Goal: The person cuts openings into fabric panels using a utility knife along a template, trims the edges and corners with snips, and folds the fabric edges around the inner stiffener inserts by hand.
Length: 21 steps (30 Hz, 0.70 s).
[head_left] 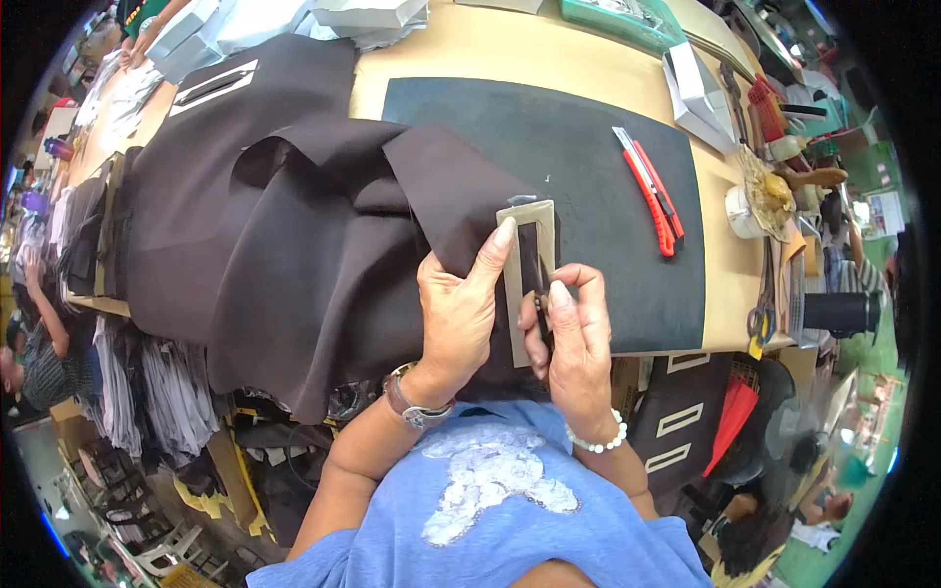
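Observation:
My left hand pinches the edge of a dark brown fabric piece at a beige rectangular frame with a slot in it, the thumb lying on the frame's upper left side. On the frame's right side my right hand has its fingers closed around a small dark tool, whose shape is mostly hidden by the fingers. The fabric spreads in folds to the left. A red utility knife lies on the dark cutting mat, right of the hands.
Another framed slot shows on the fabric at upper left. White boxes, a green tray and a white container stand on the table. Scissors are at the right edge. Other people are at far left and right.

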### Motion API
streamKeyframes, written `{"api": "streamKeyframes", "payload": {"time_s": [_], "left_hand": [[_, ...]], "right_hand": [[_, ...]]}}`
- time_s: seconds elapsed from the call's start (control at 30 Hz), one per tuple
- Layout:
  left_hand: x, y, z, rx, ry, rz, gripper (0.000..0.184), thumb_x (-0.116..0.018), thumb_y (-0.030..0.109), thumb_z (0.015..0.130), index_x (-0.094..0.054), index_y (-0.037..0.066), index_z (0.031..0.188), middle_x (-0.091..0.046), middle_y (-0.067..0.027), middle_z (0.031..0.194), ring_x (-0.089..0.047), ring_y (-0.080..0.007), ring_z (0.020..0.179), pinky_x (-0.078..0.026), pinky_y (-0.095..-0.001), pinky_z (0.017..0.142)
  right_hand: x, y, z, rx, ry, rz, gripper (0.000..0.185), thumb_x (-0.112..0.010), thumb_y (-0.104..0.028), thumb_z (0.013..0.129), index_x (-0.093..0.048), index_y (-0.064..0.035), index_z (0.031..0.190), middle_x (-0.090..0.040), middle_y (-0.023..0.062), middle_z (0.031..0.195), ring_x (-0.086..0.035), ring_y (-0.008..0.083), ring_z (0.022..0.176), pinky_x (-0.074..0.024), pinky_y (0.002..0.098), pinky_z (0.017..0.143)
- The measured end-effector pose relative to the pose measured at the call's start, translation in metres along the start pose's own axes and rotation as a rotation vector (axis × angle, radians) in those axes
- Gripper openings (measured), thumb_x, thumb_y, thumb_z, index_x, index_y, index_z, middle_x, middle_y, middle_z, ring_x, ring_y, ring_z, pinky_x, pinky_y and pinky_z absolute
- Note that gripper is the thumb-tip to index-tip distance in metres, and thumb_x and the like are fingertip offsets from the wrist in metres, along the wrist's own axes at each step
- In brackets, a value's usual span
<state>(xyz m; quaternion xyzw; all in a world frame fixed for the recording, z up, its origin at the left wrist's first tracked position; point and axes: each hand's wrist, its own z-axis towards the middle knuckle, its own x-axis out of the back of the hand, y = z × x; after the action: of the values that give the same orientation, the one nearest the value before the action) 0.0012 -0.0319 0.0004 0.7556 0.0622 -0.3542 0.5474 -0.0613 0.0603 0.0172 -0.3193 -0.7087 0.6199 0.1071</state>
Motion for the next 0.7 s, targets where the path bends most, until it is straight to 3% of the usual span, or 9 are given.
{"api": "streamKeyframes", "payload": {"time_s": [0.1, 0.2, 0.3, 0.7], "left_hand": [[-0.002, 0.001, -0.008, 0.093, 0.012, -0.027, 0.016, -0.06, 0.014, 0.09, -0.061, 0.003, 0.101, -0.066, -0.0044, 0.089, -0.061, -0.0085, 0.068, -0.048, -0.0198, 0.052], [-0.004, -0.006, -0.014, 0.016, 0.066, -0.019, 0.015, -0.06, 0.015, 0.09, -0.062, 0.003, 0.1, -0.065, -0.004, 0.087, -0.059, -0.0076, 0.064, -0.045, -0.0184, 0.047], [-0.006, -0.009, -0.017, -0.006, 0.077, -0.023, 0.013, -0.059, 0.016, 0.091, -0.06, 0.004, 0.086, -0.055, 0.001, 0.063, -0.044, -0.0034, 0.044, -0.034, -0.0187, 0.035], [-0.012, 0.004, -0.021, -0.055, 0.049, -0.021, 0.011, -0.06, 0.013, 0.09, -0.062, 0.004, 0.083, -0.057, 0.0019, 0.065, -0.047, -0.0033, 0.049, -0.036, -0.0189, 0.041]], "right_hand": [[-0.008, 0.007, -0.006, -0.024, 0.029, 0.009, 0.017, -0.037, -0.023, 0.1, -0.035, -0.0073, 0.107, -0.052, 0.0042, 0.076, -0.04, 0.0029, 0.048, -0.0304, 0.0167, 0.039], [-0.01, 0.016, -0.005, 0.039, 0.069, 0.054, 0.017, -0.037, -0.023, 0.1, -0.034, -0.0075, 0.106, -0.052, 0.0043, 0.076, -0.04, 0.0031, 0.048, -0.0304, 0.0168, 0.039], [-0.013, 0.021, -0.001, 0.117, 0.083, 0.139, 0.015, -0.038, -0.022, 0.1, -0.034, -0.0082, 0.106, -0.052, 0.0046, 0.076, -0.037, 0.003, 0.048, -0.03, 0.0164, 0.041], [-0.016, 0.02, 0.004, 0.187, 0.098, 0.275, 0.015, -0.046, -0.016, 0.097, -0.034, -0.01, 0.103, -0.051, 0.003, 0.071, -0.034, 0.0007, 0.049, -0.0261, 0.0153, 0.041]]}}
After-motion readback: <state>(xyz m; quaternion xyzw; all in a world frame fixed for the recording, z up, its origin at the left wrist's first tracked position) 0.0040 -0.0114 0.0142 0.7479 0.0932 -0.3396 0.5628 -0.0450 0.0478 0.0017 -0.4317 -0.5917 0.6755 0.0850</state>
